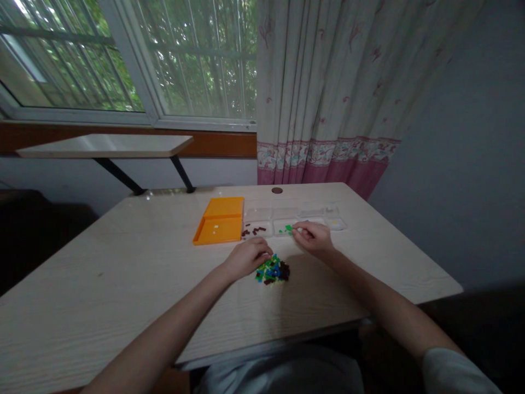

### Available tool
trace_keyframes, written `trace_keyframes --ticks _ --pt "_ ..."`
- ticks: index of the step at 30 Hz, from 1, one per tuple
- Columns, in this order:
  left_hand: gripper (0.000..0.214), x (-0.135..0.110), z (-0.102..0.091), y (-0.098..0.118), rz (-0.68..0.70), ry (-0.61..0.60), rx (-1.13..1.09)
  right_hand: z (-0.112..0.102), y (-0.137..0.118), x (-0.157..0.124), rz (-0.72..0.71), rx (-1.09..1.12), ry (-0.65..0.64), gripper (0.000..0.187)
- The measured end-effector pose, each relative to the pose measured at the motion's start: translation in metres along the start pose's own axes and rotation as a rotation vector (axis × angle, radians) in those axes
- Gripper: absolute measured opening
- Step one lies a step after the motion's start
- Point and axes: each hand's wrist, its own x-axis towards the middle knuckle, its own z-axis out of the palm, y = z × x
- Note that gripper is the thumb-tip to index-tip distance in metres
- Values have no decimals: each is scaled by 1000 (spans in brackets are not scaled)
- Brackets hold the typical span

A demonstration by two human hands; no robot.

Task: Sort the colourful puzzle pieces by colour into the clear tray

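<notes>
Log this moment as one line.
left hand: at pile of small mixed-colour plastic bricks | right hand: over clear compartmented plastic tray, by green pieces

Nope, no readable writing anywhere in this one: no labels, brands or numbers. The flat orange plastic lid (219,221) just beyond the left hand (246,258) is plain, apart from a tiny white speck too small to make out. The clear plastic compartment tray (287,212) under the right hand (315,238) shows no legible marking. The little pile of coloured plastic bricks (273,271) between the two hands is too small to show any print. The pale curtain with the pink border (328,82) beyond the right hand only carries a pattern, no words.
</notes>
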Motion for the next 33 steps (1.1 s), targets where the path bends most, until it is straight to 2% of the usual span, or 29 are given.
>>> trace_keyframes --ticks 3,6,9,14,20,25,29,33 --pt "18 0 1 -1 9 -2 7 1 3 1 -11 -8 -28 23" --pt "18 1 2 -1 19 -8 35 2 12 2 10 -52 -145 22" --pt "18 1 2 -1 19 -6 42 5 25 2 102 -98 -252 21" --pt "15 0 1 0 -14 36 -31 10 37 1 239 -112 -249 23" --pt "13 0 1 -1 -41 91 -98 13 39 2 275 -146 -264 23" --pt "14 2 3 1 -77 157 -193 13 27 0 230 -111 -313 23" --pt "16 4 3 7 -119 219 -284 20 4 -7 106 -2 -419 19" --pt "18 4 1 12 -130 236 -318 27 -13 -13 -23 53 -415 18"
